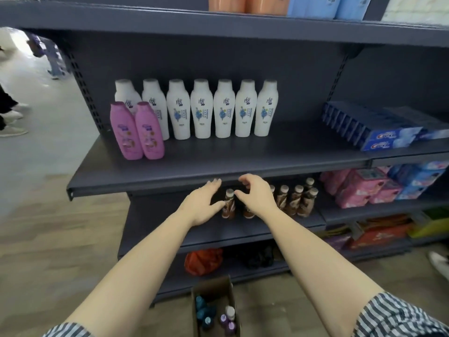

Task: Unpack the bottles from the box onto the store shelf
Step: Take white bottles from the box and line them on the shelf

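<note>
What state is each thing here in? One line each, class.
left hand: open, beside brown bottles.
right hand: fingers curled; grip unclear.
brown bottles: upright, capped, on lower shelf.
box: open, holds teal and purple bottles.
white bottles: upright, in a row.
pink bottles: upright, side by side.

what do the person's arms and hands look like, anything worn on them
Both arms are bare from the upper arm down. The left sleeve and right sleeve are short, of a shirt with thin dark and white stripes. The left hand and right hand are bare: no gloves, and nothing shows on the wrists or fingers.
</note>
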Demonstrator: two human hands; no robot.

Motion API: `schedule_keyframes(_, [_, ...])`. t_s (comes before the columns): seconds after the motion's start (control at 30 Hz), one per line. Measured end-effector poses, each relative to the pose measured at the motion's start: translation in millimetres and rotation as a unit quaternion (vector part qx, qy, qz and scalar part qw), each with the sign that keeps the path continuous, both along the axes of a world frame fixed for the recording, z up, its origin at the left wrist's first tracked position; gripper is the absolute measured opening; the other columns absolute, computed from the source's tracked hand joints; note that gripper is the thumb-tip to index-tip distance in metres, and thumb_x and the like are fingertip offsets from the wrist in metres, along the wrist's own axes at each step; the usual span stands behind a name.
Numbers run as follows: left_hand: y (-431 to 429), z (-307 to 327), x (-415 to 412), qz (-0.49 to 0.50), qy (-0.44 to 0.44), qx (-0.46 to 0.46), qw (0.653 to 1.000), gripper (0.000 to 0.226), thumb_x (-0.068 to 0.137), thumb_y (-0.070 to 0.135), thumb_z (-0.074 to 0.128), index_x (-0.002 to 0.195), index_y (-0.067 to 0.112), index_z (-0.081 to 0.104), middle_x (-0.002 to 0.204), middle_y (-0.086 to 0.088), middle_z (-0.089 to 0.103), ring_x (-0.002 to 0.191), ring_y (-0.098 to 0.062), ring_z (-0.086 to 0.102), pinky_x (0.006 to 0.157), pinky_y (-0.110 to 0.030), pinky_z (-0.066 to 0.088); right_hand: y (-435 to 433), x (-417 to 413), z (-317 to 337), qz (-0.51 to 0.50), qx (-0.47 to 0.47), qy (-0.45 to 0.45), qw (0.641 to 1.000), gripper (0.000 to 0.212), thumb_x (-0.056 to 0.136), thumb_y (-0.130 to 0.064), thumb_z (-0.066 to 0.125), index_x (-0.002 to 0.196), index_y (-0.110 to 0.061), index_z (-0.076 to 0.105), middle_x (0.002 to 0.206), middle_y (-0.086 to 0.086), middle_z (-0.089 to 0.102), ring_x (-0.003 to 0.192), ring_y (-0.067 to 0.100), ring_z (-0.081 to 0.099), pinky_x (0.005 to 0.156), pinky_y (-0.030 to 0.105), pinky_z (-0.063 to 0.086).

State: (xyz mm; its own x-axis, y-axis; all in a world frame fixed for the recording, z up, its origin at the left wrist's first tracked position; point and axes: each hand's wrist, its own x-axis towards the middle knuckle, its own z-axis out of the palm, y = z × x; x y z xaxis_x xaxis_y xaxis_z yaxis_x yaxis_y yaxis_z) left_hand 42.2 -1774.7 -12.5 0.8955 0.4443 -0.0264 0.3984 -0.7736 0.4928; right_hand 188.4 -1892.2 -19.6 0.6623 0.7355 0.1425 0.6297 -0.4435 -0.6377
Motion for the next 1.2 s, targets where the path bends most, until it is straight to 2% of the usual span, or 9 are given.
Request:
schedule_keyframes(0.17, [-15, -40, -22, 0.027, 0.065, -0.060, 0.996, 0.072, 0.096, 0.038, 0.051, 0.154, 0.020, 0.013, 0.160, -0.002, 0.016, 0.148, -0.017, 0.013, 0.119, -0.029, 0.017, -17, -17, -38, 0.028, -0.085, 0.019, 0.996, 0.048, 0.084, -0.020, 0.067, 0.130, -0.016, 0.055, 0.125, 0.005, 0.059, 0.114, 0.022, 0.057, 0.095, 0.032, 0.046])
schedule_keyframes(0.3, [-33, -69, -39, 0.044, 0.107, -0.077, 0.990, 0.073, 0.096, 0.038, 0.051, 0.154, 0.018, 0.012, 0.160, -0.004, 0.015, 0.148, -0.019, 0.016, 0.119, -0.031, 0.020, -39, -28, -68, 0.042, -0.139, 0.053, 0.988, 0.056, 0.084, -0.017, 0.067, 0.137, -0.016, 0.050, 0.138, 0.006, 0.052, 0.123, 0.024, 0.052, 0.099, 0.033, 0.045])
schedule_keyframes(0.47, [-57, -118, -61, 0.069, 0.126, -0.090, 0.986, 0.073, 0.095, 0.035, 0.053, 0.154, 0.017, 0.014, 0.160, -0.004, 0.018, 0.147, -0.020, 0.020, 0.119, -0.031, 0.021, -62, -45, -120, 0.050, -0.188, 0.102, 0.976, 0.061, 0.083, -0.014, 0.069, 0.140, -0.017, 0.047, 0.141, 0.007, 0.049, 0.127, 0.025, 0.049, 0.101, 0.034, 0.044])
schedule_keyframes(0.67, [-74, -220, -76, 0.075, 0.168, -0.110, 0.977, 0.076, 0.093, 0.035, 0.056, 0.154, 0.014, 0.014, 0.160, -0.007, 0.019, 0.147, -0.021, 0.020, 0.119, -0.029, 0.020, -75, -62, -212, 0.034, -0.219, 0.151, 0.963, 0.058, 0.082, -0.018, 0.070, 0.136, -0.016, 0.051, 0.134, 0.009, 0.055, 0.122, 0.024, 0.054, 0.098, 0.031, 0.045])
schedule_keyframes(0.9, [-78, -356, -71, 0.077, 0.192, -0.136, 0.969, 0.076, 0.093, 0.034, 0.056, 0.153, 0.014, 0.015, 0.160, -0.006, 0.019, 0.146, -0.020, 0.022, 0.119, -0.029, 0.020, -72, -72, -352, 0.032, -0.250, 0.188, 0.949, 0.056, 0.077, -0.017, 0.073, 0.130, -0.014, 0.057, 0.126, 0.007, 0.064, 0.116, 0.020, 0.059, 0.098, 0.025, 0.044])
schedule_keyframes(1.0, [-74, -415, -64, 0.068, 0.205, -0.134, 0.967, 0.076, 0.093, 0.033, 0.056, 0.153, 0.012, 0.015, 0.160, -0.007, 0.019, 0.147, -0.019, 0.021, 0.118, -0.025, 0.017, -64, -73, -410, 0.033, -0.263, 0.195, 0.944, 0.057, 0.079, -0.017, 0.073, 0.133, -0.014, 0.055, 0.128, 0.005, 0.062, 0.118, 0.018, 0.058, 0.096, 0.021, 0.041])
schedule_keyframes(1.2, [-65, -521, -47, 0.086, 0.197, -0.152, 0.965, 0.073, 0.094, 0.030, 0.055, 0.153, 0.012, 0.016, 0.159, -0.006, 0.020, 0.146, -0.018, 0.021, 0.115, -0.022, 0.016, -46, -76, -518, 0.048, -0.296, 0.188, 0.935, 0.058, 0.085, -0.009, 0.061, 0.141, -0.011, 0.045, 0.141, 0.010, 0.049, 0.129, 0.021, 0.049, 0.103, 0.021, 0.034])
